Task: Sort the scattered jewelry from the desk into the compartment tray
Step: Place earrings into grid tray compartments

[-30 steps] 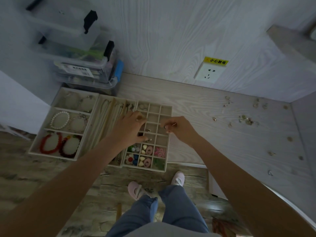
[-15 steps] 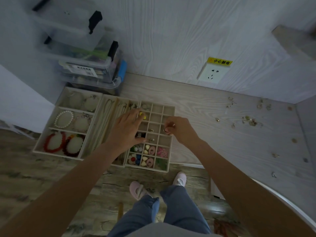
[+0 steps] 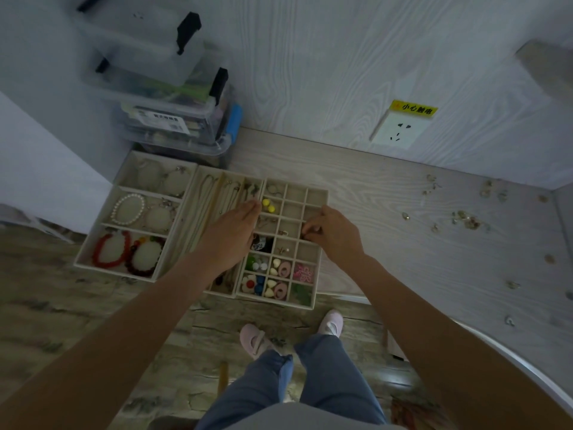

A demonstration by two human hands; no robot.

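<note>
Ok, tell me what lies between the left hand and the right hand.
In the head view, grid tray compartments lie between the left hand and right hand: two yellow beads, empty cells, and small metal pieces.

A yellow sticker [image 3: 415, 108] printed with "小心触电" is seen above the wall socket [image 3: 397, 132]. The storage box label [image 3: 164, 119] cannot be read.

Tray [image 3: 322, 193] left — loose jewelry [image 3: 465, 218] right

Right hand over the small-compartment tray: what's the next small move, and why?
Probably lower and release into the compartment below. The right hand has its fingertips curled as if pinching a piece too small to make out, at the grid tray; the left hand rests flat beside it.
</note>
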